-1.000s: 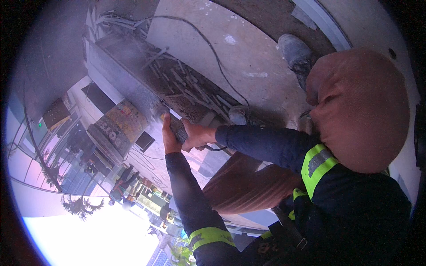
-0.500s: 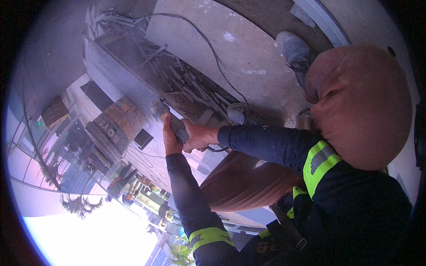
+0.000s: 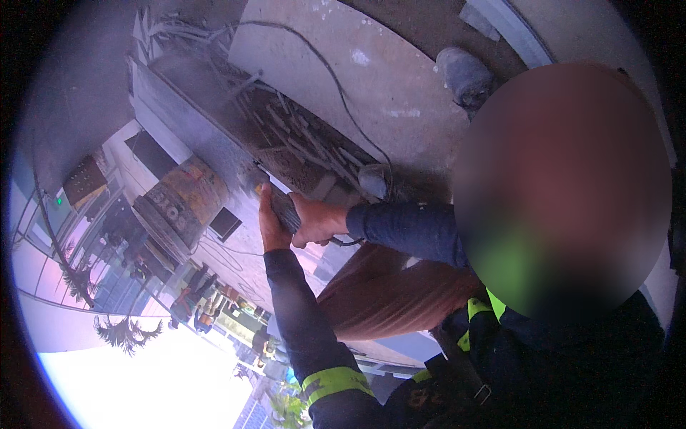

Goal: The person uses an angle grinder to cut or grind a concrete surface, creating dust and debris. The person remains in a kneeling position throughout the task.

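My left hand (image 3: pixel 272 222) and my right hand (image 3: pixel 318 219) are both wrapped round what looks like an angle grinder (image 3: pixel 286 211). Its body is dark and ribbed, and a black cord runs from its rear end. The grinder's grey head meets the near end of a long pale board (image 3: pixel 191 118) standing on edge; dust blurs the disc and contact point. My left hand is nearer the head, with its thumb up along the body. My right hand grips farther back.
A stained bucket (image 3: pixel 189 189) stands left of the grinder. Thin offcut strips (image 3: pixel 307 139) lie heaped beyond the board. A dark cable (image 3: pixel 336 82) crosses a flat sheet (image 3: pixel 407 100). A shoe (image 3: pixel 464 75) rests at the upper right. A grey cup-like object (image 3: pixel 373 180) sits near my right wrist.
The whole view has shifted slightly, moving the scene a little to the left. Both hands keep their grip on the grinder. A blurred patch now covers my knee and right upper arm.
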### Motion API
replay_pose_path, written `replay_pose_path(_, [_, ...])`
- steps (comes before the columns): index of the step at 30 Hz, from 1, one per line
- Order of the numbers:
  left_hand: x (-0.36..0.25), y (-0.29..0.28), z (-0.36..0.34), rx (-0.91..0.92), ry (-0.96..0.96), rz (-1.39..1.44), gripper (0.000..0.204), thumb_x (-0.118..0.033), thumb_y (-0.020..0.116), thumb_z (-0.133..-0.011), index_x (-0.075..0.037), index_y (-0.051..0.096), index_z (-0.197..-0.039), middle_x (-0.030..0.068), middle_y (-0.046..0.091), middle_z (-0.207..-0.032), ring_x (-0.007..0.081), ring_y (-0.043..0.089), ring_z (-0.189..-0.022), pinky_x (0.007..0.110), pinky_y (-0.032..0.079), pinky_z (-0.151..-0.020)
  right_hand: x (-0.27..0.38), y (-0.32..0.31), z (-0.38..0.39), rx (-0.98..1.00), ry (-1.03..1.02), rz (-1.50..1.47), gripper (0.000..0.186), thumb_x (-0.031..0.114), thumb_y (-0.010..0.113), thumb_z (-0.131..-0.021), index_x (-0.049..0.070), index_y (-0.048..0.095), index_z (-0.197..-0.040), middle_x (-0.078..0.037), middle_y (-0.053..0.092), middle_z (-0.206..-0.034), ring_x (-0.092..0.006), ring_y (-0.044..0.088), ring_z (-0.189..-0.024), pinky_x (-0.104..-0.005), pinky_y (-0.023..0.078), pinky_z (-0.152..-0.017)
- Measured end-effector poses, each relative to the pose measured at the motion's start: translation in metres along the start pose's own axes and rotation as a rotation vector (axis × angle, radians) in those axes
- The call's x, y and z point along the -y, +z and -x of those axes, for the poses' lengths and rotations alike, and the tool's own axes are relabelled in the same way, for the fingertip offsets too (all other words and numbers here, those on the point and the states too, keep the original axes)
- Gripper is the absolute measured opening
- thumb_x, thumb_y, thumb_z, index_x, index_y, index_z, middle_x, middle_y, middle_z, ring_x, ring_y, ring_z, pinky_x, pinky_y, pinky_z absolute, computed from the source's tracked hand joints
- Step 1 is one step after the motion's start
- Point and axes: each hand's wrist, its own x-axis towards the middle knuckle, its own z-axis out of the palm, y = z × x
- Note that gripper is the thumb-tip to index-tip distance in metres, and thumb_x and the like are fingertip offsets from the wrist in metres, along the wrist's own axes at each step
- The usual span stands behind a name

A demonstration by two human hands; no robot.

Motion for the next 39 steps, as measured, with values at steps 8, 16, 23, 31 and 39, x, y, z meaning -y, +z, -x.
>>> replay_pose_path(8, [0.000,0.012,0.010,-0.071,0.009,-0.039,0.055,-0.059,0.066,-0.100,-0.009,0.063,-0.121,0.0100,0.070,-0.093,0.0262,0.072,-0.075,0.043,0.061,-0.067,-0.008,0.006,-0.004,-0.023,-0.013,-0.074,0.118,0.012,0.083,-0.071,-0.008,0.007,-0.159,-0.019,0.069,-0.084,-0.0214,0.063,-0.053,-0.0363,0.050,-0.042])
replay_pose_path(16, [-0.001,-0.010,-0.013,0.011,-0.040,0.035,0.054,-0.051,0.063,-0.105,-0.005,0.062,-0.133,0.0108,0.074,-0.114,0.0267,0.075,-0.095,0.043,0.063,-0.086,0.006,-0.002,-0.007,0.020,0.017,-0.038,0.105,0.012,0.082,-0.078,-0.009,0.015,-0.156,-0.019,0.065,-0.093,-0.0206,0.063,-0.061,-0.0359,0.049,-0.046])
replay_pose_path(23, [-0.007,-0.009,-0.014,0.043,-0.028,0.028,0.051,-0.050,0.063,-0.105,-0.005,0.064,-0.130,0.0106,0.076,-0.110,0.0260,0.076,-0.094,0.042,0.063,-0.085,0.012,-0.006,-0.008,0.023,-0.008,-0.079,0.102,0.008,0.081,-0.077,-0.009,0.015,-0.153,-0.014,0.063,-0.083,-0.0181,0.058,-0.055,-0.0348,0.044,-0.043])
replay_pose_path(31, [-0.005,-0.013,-0.025,0.068,-0.019,0.042,0.046,-0.048,0.065,-0.104,-0.006,0.066,-0.124,0.0108,0.076,-0.103,0.0255,0.076,-0.086,0.041,0.063,-0.080,0.012,-0.008,-0.013,0.010,-0.039,-0.105,0.105,0.006,0.081,-0.075,-0.010,0.014,-0.155,-0.012,0.061,-0.080,-0.0169,0.057,-0.053,-0.0340,0.041,-0.042])
replay_pose_path(39, [0.001,-0.001,-0.012,0.062,0.034,0.080,0.044,-0.044,0.066,-0.105,-0.004,0.069,-0.122,0.0099,0.076,-0.105,0.0242,0.075,-0.089,0.040,0.061,-0.083,0.008,-0.005,-0.008,0.020,-0.038,-0.086,0.117,0.006,0.080,-0.077,-0.004,0.000,-0.162,-0.012,0.060,-0.080,-0.0156,0.053,-0.050,-0.0333,0.040,-0.042])
